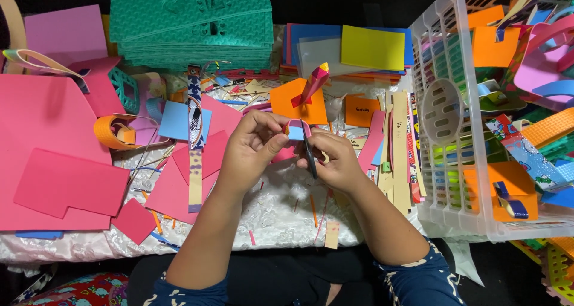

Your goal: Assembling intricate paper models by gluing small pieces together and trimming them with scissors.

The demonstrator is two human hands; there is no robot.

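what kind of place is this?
Likely a home craft workspace, worked on a low cloth-covered surface. Cues: cut foam sheets in pink, blue and orange spread all over, a stack of green foam pieces, and a white plastic basket full of coloured scraps. The hands work a small foam piece.

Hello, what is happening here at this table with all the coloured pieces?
A person sits over a work surface covered with coloured foam sheets and scraps. The left hand pinches a small curved foam piece, pink outside and blue inside. The right hand touches the same piece and holds a thin dark tool, perhaps scissors. A stack of green foam sheets lies behind, and a white plastic basket of foam shapes stands on the right.
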